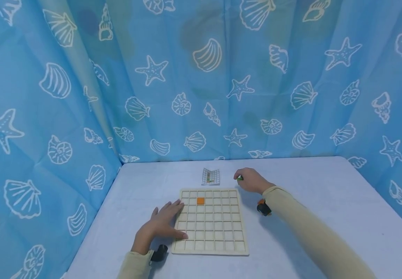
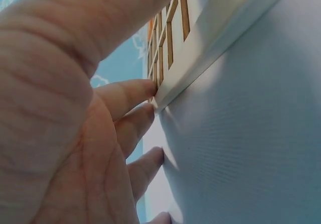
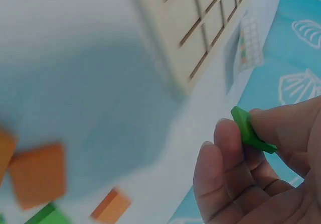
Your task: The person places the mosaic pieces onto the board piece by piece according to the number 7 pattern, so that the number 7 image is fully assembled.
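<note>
My left hand [image 1: 164,221] rests on the left edge of a cream grid board [image 1: 245,248], fingers spread and nearly straight, thumb over the lower-left cells. In the left wrist view its fingertips [image 2: 145,88] touch the board's side and the cloth. One orange square tile [image 1: 201,200] sits in a cell of the second row from the top. Beyond the board's top right corner, my right hand [image 1: 251,180] pinches a green square tile [image 3: 247,128] between thumb and fingers, raised above the table in the right wrist view.
A small creased paper with a printed grid [image 1: 210,177] and coloured squares lies behind the board. Loose orange tiles [image 3: 39,174] and a green tile [image 3: 49,216] lie on the white tablecloth [image 1: 326,193] at the right, partly under my right forearm. A blue shell-patterned curtain [image 1: 187,124] surrounds the table.
</note>
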Tool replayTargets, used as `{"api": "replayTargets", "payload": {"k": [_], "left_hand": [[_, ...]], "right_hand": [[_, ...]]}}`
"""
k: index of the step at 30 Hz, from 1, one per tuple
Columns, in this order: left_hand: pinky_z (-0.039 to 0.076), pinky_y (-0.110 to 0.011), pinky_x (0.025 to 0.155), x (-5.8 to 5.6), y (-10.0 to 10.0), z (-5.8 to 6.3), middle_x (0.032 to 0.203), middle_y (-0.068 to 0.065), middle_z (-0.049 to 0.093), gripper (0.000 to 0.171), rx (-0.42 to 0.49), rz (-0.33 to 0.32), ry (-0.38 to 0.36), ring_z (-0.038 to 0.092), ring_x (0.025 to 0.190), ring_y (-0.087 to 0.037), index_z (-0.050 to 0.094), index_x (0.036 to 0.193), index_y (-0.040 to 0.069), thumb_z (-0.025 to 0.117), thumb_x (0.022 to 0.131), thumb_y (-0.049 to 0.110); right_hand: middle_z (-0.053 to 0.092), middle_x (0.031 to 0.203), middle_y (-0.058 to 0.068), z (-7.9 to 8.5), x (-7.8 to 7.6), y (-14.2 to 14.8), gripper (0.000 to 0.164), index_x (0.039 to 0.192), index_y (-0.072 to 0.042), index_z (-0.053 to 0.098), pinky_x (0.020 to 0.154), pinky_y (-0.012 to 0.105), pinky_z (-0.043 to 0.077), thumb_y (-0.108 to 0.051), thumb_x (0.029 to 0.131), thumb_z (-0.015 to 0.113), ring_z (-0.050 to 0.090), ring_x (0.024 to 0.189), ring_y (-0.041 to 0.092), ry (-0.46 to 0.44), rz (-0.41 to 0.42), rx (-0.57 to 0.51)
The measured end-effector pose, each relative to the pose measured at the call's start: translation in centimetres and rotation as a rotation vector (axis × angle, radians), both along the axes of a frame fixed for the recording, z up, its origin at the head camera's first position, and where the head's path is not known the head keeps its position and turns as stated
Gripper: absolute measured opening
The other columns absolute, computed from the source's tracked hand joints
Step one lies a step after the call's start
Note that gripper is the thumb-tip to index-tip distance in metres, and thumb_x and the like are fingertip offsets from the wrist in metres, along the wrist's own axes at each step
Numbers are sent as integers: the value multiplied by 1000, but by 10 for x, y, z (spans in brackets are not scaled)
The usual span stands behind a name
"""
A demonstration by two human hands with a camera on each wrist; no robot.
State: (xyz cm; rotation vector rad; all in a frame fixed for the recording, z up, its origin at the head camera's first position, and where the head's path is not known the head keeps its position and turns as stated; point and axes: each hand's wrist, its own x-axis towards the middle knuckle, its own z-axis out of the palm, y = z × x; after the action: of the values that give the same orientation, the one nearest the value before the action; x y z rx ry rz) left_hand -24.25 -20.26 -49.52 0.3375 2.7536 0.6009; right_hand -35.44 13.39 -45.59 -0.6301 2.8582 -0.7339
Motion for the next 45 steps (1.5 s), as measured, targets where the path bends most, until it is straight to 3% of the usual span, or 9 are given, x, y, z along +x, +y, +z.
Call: {"api": "replayTargets", "payload": {"k": [4, 10, 20, 30, 41, 45], "left_hand": [[10, -71, 117, -1, 0, 1, 163, -4, 28, 109, -21, -7, 10, 21, 151, -36, 37, 154, 17, 84, 65, 61], [11, -71, 117, 0, 1, 3, 163, -7, 29, 109, -21, -29, 23, 22, 151, -37, 37, 154, 15, 84, 66, 61], [12, -72, 117, 3, 2, 1, 163, -7, 29, 110, -27, -33, 29, 22, 151, -37, 36, 154, 15, 84, 65, 61], [9, -72, 117, 0, -1, -1, 163, -7, 28, 111, -22, -16, 7, 21, 151, -38, 37, 154, 16, 84, 65, 61], [10, -72, 117, -4, -1, 3, 163, -7, 29, 108, -35, -19, 54, 22, 151, -37, 38, 153, 16, 85, 66, 60], [9, -71, 117, -2, -1, -1, 163, -6, 29, 109, -28, -10, 45, 22, 151, -36, 38, 153, 17, 85, 65, 61]], "right_hand": [[69, 107, 14, 1, 1, -17, 25, 116, 1, 68, 68, 34, 49, -4, 97, 53, 56, 74, 17, -12, 5, -37], [67, 89, 5, -10, 6, -40, 22, 114, -1, 69, 64, 31, 48, -7, 96, 58, 54, 66, 14, -18, 23, -90], [69, 97, 6, -27, 25, -69, 18, 110, -4, 68, 79, 37, 56, -10, 93, 67, 64, 89, 19, 29, 6, -196], [66, 93, 3, -33, 44, -94, 10, 103, -7, 65, 74, 32, 54, -9, 93, 66, 63, 86, 16, -25, 44, -309], [66, 84, -2, -39, 48, -108, 10, 93, -10, 66, 69, 26, 52, -11, 88, 74, 59, 76, 8, -25, 89, -252], [67, 83, -4, -44, 49, -110, 7, 89, -10, 69, 68, 25, 53, -13, 87, 74, 60, 75, 7, -2, 126, -196]]}}
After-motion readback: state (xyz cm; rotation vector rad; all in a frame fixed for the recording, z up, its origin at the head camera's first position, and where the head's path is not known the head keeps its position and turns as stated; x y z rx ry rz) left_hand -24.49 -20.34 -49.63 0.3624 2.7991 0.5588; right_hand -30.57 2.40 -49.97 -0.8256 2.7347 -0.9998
